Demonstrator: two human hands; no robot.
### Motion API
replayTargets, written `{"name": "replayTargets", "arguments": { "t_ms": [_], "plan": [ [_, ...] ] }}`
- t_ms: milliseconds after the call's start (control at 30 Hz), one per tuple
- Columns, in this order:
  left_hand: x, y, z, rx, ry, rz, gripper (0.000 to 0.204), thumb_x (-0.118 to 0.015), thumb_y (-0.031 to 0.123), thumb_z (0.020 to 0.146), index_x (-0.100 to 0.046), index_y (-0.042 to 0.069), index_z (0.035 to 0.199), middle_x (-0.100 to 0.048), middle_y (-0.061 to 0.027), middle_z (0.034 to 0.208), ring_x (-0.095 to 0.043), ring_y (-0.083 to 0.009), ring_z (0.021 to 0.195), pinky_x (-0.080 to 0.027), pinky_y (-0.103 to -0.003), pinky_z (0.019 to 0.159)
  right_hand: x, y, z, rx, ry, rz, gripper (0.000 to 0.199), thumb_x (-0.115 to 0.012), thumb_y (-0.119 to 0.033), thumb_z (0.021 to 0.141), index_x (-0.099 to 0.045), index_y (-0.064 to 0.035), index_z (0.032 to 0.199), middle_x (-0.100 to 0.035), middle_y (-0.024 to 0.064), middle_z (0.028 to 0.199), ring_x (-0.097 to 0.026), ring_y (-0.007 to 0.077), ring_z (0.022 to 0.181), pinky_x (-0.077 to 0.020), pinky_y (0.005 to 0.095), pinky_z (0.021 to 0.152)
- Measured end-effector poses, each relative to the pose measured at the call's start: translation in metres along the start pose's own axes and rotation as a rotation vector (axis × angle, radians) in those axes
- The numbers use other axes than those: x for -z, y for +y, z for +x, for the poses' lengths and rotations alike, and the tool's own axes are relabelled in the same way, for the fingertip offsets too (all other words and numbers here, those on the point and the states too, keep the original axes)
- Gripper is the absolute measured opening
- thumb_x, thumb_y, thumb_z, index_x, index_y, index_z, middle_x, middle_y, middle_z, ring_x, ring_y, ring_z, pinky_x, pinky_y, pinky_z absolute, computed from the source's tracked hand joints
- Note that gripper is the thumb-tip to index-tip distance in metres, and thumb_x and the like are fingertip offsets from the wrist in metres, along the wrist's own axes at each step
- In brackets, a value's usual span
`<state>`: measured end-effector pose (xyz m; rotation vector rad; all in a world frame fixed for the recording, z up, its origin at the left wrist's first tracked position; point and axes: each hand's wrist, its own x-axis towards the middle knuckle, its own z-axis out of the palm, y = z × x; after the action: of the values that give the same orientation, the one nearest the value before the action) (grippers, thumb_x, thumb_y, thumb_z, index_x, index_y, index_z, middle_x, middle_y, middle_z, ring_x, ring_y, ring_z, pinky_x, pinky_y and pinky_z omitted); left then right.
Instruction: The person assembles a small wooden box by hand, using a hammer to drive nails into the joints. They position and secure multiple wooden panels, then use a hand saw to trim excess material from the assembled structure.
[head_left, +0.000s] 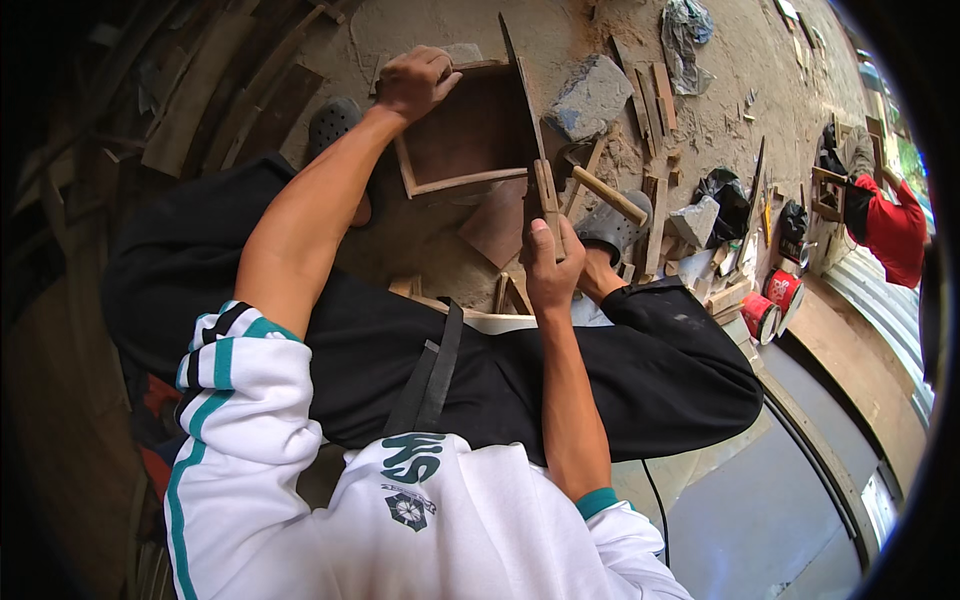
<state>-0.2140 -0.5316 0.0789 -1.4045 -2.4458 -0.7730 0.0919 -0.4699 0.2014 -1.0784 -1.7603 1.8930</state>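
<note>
A shallow wooden box (467, 183) with a pale rim and a brown panel inside lies on the ground between my feet. My left hand (415, 84) is closed over its far left corner, fingers curled on the edge. In my right hand (553, 262) is the wooden handle of a handsaw (528, 92). Its long narrow blade points away from me, along the box's right side; whether the teeth touch the wood I cannot tell. Just right of the saw handle lies a hammer (608, 194) with a wooden handle, close to my right foot.
A rough concrete block (590, 97) sits right of the box. Wood strips (664, 97) and a crumpled plastic bag (686, 45) lie beyond it. Boards (205, 90) are piled at the left. Two red cans (762, 317) stand at the right; farther off is a person in red (890, 230).
</note>
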Motion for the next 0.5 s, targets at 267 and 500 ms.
{"name": "replayTargets", "arguments": {
  "t_ms": [267, 500],
  "plan": [
    [0.003, -0.017, -0.025, 0.181, -0.003, 0.011, 0.029, -0.068, 0.039, 0.083, -0.070, 0.016, 0.100, -0.070, -0.0062, 0.098, -0.067, -0.0271, 0.089, -0.050, -0.038, 0.080, -0.014, 0.000, -0.009, 0.199, -0.088, -0.279, 0.022, -0.062, -0.015, 0.090, -0.053, -0.0010, 0.076, -0.047, 0.0072, 0.055, -0.045, 0.0112, 0.048, -0.0374, 0.0302, 0.047],
    [-0.005, -0.010, -0.026, 0.238, -0.035, -0.035, 0.027, -0.069, 0.035, 0.082, -0.072, 0.019, 0.104, -0.071, -0.0056, 0.101, -0.067, -0.0263, 0.092, -0.050, -0.037, 0.085, -0.027, -0.005, -0.018, 0.204, -0.115, -0.418, 0.019, -0.064, -0.013, 0.086, -0.053, -0.0015, 0.076, -0.052, 0.0132, 0.054, -0.055, 0.0252, 0.046, -0.0415, 0.0352, 0.046]
  ]
}}
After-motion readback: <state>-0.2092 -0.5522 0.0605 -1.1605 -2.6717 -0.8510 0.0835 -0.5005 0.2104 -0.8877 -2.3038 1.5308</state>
